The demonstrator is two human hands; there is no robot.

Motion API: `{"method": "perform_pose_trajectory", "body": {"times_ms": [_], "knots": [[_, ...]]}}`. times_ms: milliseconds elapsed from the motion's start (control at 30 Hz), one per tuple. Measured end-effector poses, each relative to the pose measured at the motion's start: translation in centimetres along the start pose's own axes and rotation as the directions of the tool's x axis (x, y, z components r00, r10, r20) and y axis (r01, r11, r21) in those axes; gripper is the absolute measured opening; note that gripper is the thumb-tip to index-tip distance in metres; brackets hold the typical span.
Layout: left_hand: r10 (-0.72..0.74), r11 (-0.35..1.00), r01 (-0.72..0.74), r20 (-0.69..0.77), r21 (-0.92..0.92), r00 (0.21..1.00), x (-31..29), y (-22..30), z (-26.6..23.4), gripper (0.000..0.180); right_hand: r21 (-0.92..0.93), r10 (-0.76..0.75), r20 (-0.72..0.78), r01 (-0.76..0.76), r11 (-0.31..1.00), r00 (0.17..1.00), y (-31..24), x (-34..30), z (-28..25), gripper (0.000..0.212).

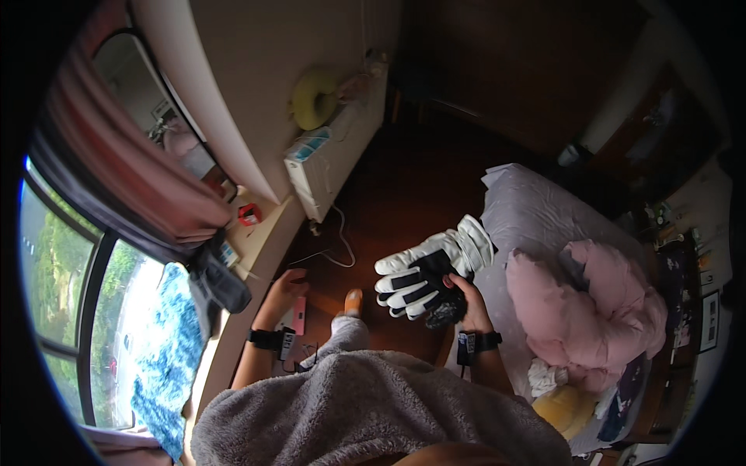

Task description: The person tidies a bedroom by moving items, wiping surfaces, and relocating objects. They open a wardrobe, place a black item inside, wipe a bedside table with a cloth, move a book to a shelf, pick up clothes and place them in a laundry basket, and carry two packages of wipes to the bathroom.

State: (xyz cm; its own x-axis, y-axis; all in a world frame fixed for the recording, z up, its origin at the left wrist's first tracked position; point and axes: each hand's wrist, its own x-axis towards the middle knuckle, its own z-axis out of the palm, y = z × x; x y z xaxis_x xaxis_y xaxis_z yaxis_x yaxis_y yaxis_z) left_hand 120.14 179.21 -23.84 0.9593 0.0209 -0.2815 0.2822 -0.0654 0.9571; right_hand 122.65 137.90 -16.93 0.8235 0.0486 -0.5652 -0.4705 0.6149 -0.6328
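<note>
My right hand (pixel 470 301) grips a pair of padded winter gloves (pixel 435 268), white with black palms and fingers. The thumb lies over the black part near the lower end, and the other fingers are mostly hidden. The gloves' white cuffs point toward the bed, their fingers toward the left. My left hand (pixel 286 291) is apart from them, over by the window ledge, its fingers loosely bent with nothing visible in them. Just below that hand shows a flat pink object (pixel 299 314) whose kind I cannot make out.
At the right, a bed (pixel 528 206) with a grey sheet carries a bunched pink quilt (pixel 583 311) and a yellow cushion (pixel 566 412). A white radiator (pixel 342 140) with a yellow neck pillow (pixel 312 97) stands ahead. A cable (pixel 346 248) trails on the floor.
</note>
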Motion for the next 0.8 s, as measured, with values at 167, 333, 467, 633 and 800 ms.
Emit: {"method": "perform_pose_trajectory", "body": {"times_ms": [167, 333, 467, 633, 800], "knots": [[0.065, 0.997, -0.065, 0.008, 0.039, 0.998, 21.9, 3.3, 1.5, 0.042, -0.027, -0.002, 0.063, 0.003, 1.000, 0.998, -10.8, 14.7, 0.9, 0.026], [0.025, 0.997, -0.043, 0.252, 0.066, 0.967, 46.1, 13.8, 10.2, 0.054, 0.176, -0.078, -0.221, 0.118, 0.977, 0.972, -20.2, 23.7, -0.2, 0.017], [0.186, 0.926, -0.310, 0.451, 0.216, 0.873, 62.9, 24.8, 21.9, 0.056, 0.217, -0.071, -0.346, 0.154, 0.964, 0.935, -28.2, 27.6, -3.6, 0.012], [0.343, 0.650, -0.647, 0.605, 0.399, 0.718, 80.6, 35.8, 36.7, 0.057, 0.286, -0.184, -0.462, 0.342, 0.895, 0.868, -37.3, 37.8, -10.0, 0.014], [0.124, 0.563, -0.622, 0.689, 0.544, 0.714, 94.2, 41.0, 45.7, 0.073, 0.368, -0.174, -0.375, 0.318, 0.874, 0.911, -50.4, 52.4, -11.8, 0.034]]}}
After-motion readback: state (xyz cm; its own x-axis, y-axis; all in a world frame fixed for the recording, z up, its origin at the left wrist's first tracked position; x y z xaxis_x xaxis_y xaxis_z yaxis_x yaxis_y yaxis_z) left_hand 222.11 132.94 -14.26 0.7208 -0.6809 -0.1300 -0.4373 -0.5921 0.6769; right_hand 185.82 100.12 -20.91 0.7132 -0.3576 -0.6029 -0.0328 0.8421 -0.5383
